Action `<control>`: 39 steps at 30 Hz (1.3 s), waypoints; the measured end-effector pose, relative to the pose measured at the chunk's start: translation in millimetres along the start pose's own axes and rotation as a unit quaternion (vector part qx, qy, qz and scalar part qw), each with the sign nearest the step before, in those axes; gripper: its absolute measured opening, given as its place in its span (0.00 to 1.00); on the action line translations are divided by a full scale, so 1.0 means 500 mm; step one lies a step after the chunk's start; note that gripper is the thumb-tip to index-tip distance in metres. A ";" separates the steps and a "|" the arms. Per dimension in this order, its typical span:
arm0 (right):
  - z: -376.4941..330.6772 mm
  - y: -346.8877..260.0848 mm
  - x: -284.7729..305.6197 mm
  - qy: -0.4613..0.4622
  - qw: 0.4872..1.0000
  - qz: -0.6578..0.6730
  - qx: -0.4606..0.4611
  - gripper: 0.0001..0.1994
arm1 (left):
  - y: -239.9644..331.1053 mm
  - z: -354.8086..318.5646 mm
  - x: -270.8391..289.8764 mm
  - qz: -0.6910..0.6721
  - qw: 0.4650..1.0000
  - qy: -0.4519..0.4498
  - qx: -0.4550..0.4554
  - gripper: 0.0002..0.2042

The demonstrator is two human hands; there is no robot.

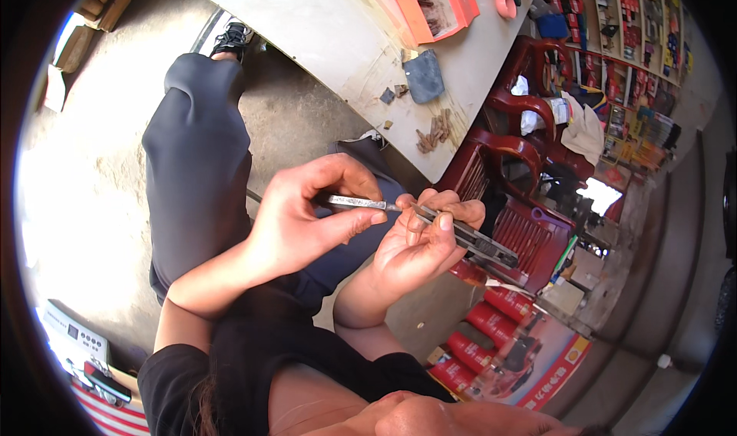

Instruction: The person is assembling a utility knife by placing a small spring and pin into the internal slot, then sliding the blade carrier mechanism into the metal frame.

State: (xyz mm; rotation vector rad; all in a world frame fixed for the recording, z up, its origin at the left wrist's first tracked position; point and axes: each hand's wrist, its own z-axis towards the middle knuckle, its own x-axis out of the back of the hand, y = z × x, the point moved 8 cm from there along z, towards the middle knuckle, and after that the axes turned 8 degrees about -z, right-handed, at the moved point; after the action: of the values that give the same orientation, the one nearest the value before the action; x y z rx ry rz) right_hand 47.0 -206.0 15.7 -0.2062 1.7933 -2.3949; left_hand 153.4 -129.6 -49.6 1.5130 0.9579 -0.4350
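Note:
My left hand (311,217) pinches a thin silver blade strip (357,203) between thumb and fingers, its tip pointing right. My right hand (422,244) grips a dark utility knife handle (472,240) that runs down to the right. The blade's tip meets the front end of the handle, right at my right fingertips. Both hands are over my lap; I sit with my legs in dark trousers (196,152).
A pale worktable (322,21) stands ahead with small wood chips (436,131), a grey cloth piece (424,77) and an orange tray (441,2). Dark red plastic chairs (514,167) stand to the right, shelves of goods (637,44) behind them. A poster with red bottles (507,344) lies low right.

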 end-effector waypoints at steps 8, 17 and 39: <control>-0.060 -0.007 -0.020 -0.106 0.987 0.096 -0.077 0.08 | 0.027 -0.013 0.003 -0.086 0.992 0.006 -0.088 0.16; -0.145 -0.035 -0.044 -0.218 0.951 0.145 -0.163 0.11 | 0.006 -0.029 -0.033 -0.253 0.959 -0.110 -0.068 0.15; -0.144 -0.106 -0.022 -0.109 0.971 -0.106 0.185 0.15 | -0.010 -0.020 -0.063 -0.355 0.934 -0.022 0.032 0.23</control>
State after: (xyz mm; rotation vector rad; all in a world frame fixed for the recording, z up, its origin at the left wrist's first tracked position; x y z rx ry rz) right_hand 42.1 -121.2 46.0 -0.6154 1.2582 -2.6710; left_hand 128.8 -130.3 -27.4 1.1654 1.4591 -1.0174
